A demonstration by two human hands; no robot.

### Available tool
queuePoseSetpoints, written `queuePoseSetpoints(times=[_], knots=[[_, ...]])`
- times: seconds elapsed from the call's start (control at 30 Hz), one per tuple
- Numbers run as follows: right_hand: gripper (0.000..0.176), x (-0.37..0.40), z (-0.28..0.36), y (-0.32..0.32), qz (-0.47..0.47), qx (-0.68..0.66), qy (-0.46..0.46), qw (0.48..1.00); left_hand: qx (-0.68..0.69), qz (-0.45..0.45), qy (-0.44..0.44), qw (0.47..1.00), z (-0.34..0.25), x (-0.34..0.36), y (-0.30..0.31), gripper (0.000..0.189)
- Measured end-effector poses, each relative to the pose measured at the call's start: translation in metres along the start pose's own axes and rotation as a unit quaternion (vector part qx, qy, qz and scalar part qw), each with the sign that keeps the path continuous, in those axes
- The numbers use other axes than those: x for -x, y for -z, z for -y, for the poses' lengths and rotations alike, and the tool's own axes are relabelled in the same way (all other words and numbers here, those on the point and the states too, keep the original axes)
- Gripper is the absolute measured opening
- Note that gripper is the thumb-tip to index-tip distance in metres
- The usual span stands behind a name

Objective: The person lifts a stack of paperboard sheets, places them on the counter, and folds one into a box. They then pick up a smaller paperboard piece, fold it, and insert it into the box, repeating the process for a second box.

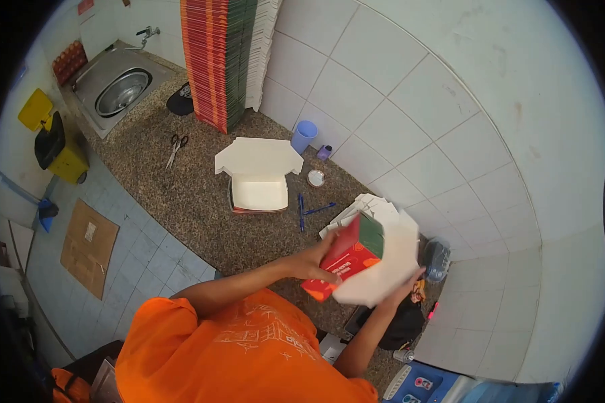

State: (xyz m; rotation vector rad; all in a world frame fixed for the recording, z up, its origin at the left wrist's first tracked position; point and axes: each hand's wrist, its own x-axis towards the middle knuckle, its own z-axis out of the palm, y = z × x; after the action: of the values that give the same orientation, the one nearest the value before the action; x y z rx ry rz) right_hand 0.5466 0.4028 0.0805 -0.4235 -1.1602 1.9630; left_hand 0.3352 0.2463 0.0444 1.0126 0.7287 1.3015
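My left hand (314, 260) is wrapped round the red side of a folded cardboard food box (353, 252), which has a green end panel. The box is tilted, and its white lid, blurred by motion, swings out to the right. At the lid's lower right edge, my right hand (404, 289) holds the board, its fingers partly hidden. Behind the held box lie more white flat cardboard pieces (366, 205). Further left on the granite counter (181, 201), a second box (258, 191) stands with its lid up and its white inside showing.
A tall stack of flat red and green boxes (211, 64) leans by the tiled wall. Scissors (175, 151), a blue cup (304, 136), a small purple bottle (324, 152), a round tin (316, 178) and blue pens (301, 211) lie about. A sink (122, 92) is at the far left.
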Motion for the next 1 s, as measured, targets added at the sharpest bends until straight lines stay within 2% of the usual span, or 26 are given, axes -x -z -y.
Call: queuePoseSetpoints(times=[0.03, 0.07, 0.1, 0.13, 0.17, 0.2, 0.23, 0.27, 0.3, 0.33, 0.37, 0.4, 0.43, 0.47, 0.5, 0.53, 0.6, 0.63, 0.7, 0.77, 0.83, 0.87, 0.9, 0.93, 1.0], knots=[[0.06, 0.01, -0.013, 0.007, -0.102, 0.028, -0.016, 0.994, -0.122, -0.103, -0.08, 0.984, 0.015, -0.002, 0.009, 0.119], [0.06, 0.018, -0.027, 0.012, -0.204, 0.056, -0.032, 0.977, -0.241, -0.205, -0.153, 0.936, 0.026, -0.004, 0.015, 0.119], [0.06, 0.02, -0.039, 0.017, -0.201, 0.056, -0.037, 0.977, -0.275, -0.195, -0.16, 0.928, 0.027, -0.002, 0.015, 0.12], [0.061, 0.021, -0.052, 0.023, -0.229, 0.31, 0.035, 0.922, -0.276, -0.198, -0.157, 0.927, 0.029, 0.0, 0.013, 0.12], [0.062, 0.025, -0.067, 0.031, -0.242, 0.541, 0.104, 0.799, -0.085, -0.071, -0.038, 0.993, 0.02, 0.003, 0.005, 0.122], [0.062, 0.025, -0.089, 0.068, -0.244, 0.539, 0.1, 0.8, 0.114, 0.061, 0.085, 0.988, 0.015, 0.004, -0.003, 0.125], [0.061, 0.016, -0.109, 0.111, -0.202, 0.392, 0.034, 0.897, 0.113, 0.06, 0.087, 0.988, 0.014, -0.001, -0.011, 0.125], [0.06, 0.013, -0.121, 0.137, -0.153, 0.232, -0.032, 0.96, 0.124, 0.111, 0.113, 0.98, 0.016, -0.008, -0.021, 0.126], [0.06, 0.015, -0.12, 0.132, -0.154, 0.23, -0.032, 0.96, 0.136, 0.162, 0.14, 0.967, 0.017, -0.011, -0.028, 0.127], [0.058, 0.013, -0.113, 0.118, -0.168, 0.231, -0.024, 0.958, 0.133, 0.162, 0.141, 0.967, 0.019, -0.012, -0.029, 0.127], [0.057, 0.01, -0.103, 0.096, -0.18, 0.233, -0.015, 0.956, 0.053, 0.093, 0.041, 0.993, 0.02, -0.014, -0.029, 0.126], [0.056, 0.008, -0.094, 0.076, -0.193, 0.235, -0.007, 0.953, -0.027, 0.022, -0.06, 0.998, 0.022, -0.016, -0.028, 0.125], [0.054, 0.008, -0.093, 0.065, -0.206, 0.237, 0.001, 0.95, -0.028, 0.023, -0.061, 0.997, 0.025, -0.019, -0.024, 0.125], [0.054, 0.012, -0.104, 0.065, -0.204, 0.236, 0.003, 0.95, -0.127, -0.068, -0.172, 0.975, 0.028, -0.022, -0.018, 0.128], [0.05, 0.016, -0.12, 0.066, -0.197, 0.175, -0.049, 0.963, -0.223, -0.159, -0.278, 0.921, 0.03, -0.025, -0.011, 0.132], [0.047, 0.017, -0.129, 0.065, -0.19, 0.112, -0.101, 0.97, -0.225, -0.161, -0.28, 0.919, 0.032, -0.025, -0.006, 0.132], [0.045, 0.015, -0.133, 0.068, -0.166, 0.122, -0.128, 0.97, -0.318, -0.172, -0.292, 0.886, 0.035, -0.018, 0.004, 0.138], [0.042, 0.012, -0.133, 0.068, -0.144, 0.132, -0.152, 0.969, -0.318, -0.175, -0.29, 0.886, 0.029, -0.008, 0.01, 0.138], [0.038, 0.0, -0.132, 0.067, -0.097, 0.152, -0.199, 0.963, -0.517, -0.17, -0.135, 0.828, 0.011, 0.024, 0.039, 0.125], [0.034, -0.017, -0.132, 0.062, -0.051, 0.168, -0.241, 0.955, -0.587, -0.225, -0.001, 0.778, 0.012, 0.064, 0.09, 0.104], [0.03, -0.034, -0.137, 0.052, -0.007, 0.181, -0.28, 0.943, -0.7, -0.313, 0.002, 0.642, 0.018, 0.114, 0.144, 0.086], [0.028, -0.041, -0.14, 0.045, 0.016, 0.188, -0.3, 0.935, -0.725, -0.303, 0.039, 0.617, 0.028, 0.137, 0.162, 0.08], [0.037, -0.051, -0.138, 0.026, 0.033, 0.214, -0.309, 0.926, -0.748, -0.292, 0.076, 0.591, 0.039, 0.153, 0.178, 0.075], [0.037, -0.059, -0.143, 0.012, 0.032, 0.212, -0.309, 0.926, -0.749, -0.291, 0.076, 0.591, 0.051, 0.162, 0.191, 0.075], [0.025, -0.07, -0.156, -0.017, 0.09, 0.28, -0.204, 0.934, -0.718, -0.292, 0.085, 0.627, 0.07, 0.171, 0.206, 0.069]])
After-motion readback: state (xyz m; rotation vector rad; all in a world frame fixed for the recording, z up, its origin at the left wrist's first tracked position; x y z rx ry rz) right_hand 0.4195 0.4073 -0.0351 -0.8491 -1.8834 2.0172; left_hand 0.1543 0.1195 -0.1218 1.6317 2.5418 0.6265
